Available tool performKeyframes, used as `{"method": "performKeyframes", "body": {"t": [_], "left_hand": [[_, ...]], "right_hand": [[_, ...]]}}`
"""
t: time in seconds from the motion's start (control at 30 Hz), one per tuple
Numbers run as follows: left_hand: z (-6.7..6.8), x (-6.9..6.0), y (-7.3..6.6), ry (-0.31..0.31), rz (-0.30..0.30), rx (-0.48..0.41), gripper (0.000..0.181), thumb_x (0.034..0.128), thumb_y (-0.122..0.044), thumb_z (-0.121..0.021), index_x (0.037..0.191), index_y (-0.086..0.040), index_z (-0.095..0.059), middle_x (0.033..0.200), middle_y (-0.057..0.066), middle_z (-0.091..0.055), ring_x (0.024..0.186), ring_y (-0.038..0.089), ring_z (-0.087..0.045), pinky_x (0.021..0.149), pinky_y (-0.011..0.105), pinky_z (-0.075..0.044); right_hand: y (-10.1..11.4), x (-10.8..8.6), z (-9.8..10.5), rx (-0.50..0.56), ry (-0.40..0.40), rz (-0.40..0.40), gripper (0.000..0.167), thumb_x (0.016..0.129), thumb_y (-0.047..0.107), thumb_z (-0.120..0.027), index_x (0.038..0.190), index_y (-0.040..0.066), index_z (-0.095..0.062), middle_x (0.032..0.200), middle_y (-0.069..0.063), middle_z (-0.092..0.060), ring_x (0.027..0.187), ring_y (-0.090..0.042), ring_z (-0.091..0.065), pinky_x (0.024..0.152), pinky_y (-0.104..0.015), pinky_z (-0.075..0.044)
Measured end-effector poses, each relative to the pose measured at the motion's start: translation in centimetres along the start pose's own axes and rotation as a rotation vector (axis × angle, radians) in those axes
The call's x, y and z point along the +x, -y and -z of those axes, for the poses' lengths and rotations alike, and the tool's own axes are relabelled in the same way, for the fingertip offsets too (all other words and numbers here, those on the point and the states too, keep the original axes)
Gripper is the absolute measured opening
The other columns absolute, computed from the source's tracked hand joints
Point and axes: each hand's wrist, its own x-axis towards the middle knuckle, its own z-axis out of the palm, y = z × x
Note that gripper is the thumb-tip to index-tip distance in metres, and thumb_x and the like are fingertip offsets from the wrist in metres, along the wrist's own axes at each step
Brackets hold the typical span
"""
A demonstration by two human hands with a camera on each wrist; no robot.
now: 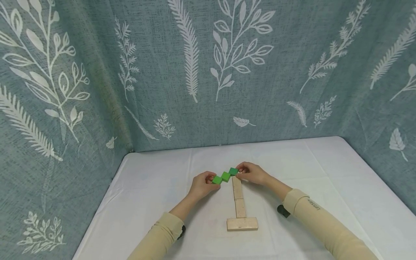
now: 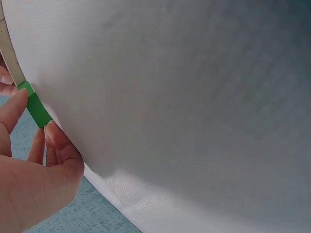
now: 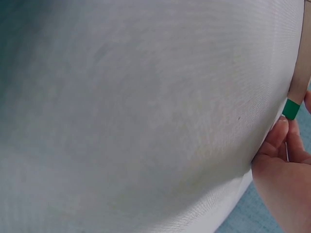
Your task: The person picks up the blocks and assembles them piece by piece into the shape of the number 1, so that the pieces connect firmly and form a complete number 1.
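Observation:
Three small green blocks form a slanting row on the table, touching near their corners. My left hand [image 1: 200, 186] pinches the leftmost light green block [image 1: 217, 180] between thumb and fingers. Beside it lies the middle light green block [image 1: 225, 176]. At the row's right end, the thumb and fingers of my right hand [image 1: 254, 174] pinch the dark green block [image 1: 233, 171], which also shows as a green end [image 3: 291, 109] in the right wrist view. Right below the dark block begins a plain wooden block [image 1: 238, 187].
A second wooden block [image 1: 240, 208] continues the line toward the front, ending at a crosswise wooden block [image 1: 242, 224]. All lie on a white tablecloth [image 1: 156, 180]. A blue-green patterned curtain [image 1: 208, 119] encloses the back and sides.

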Motion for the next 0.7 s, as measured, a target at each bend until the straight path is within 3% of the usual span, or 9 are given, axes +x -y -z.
{"method": "performKeyframes", "body": {"t": [0.47, 0.7], "left_hand": [[0.15, -0.02, 0.03, -0.009, 0.007, 0.014, 0.042, 0.0779, -0.010, -0.080, 0.115, 0.002, -0.065, 0.097, 0.009, -0.064, 0.084, 0.018, -0.056, 0.071, 0.030, -0.049], [0.72, -0.23, 0.37, -0.027, 0.007, -0.009, 0.039, 0.0803, -0.010, -0.078, 0.115, 0.001, -0.065, 0.100, 0.010, -0.065, 0.089, 0.022, -0.061, 0.075, 0.034, -0.052]], "right_hand": [[-0.17, 0.12, 0.06, -0.006, -0.003, -0.009, 0.033, 0.093, 0.020, -0.065, 0.119, 0.000, -0.060, 0.095, -0.004, -0.057, 0.084, -0.016, -0.050, 0.072, -0.030, -0.043], [-0.28, -0.21, 0.14, 0.005, -0.040, -0.005, 0.039, 0.094, 0.022, -0.064, 0.124, -0.002, -0.058, 0.102, -0.007, -0.061, 0.093, -0.019, -0.056, 0.077, -0.032, -0.045]]}}
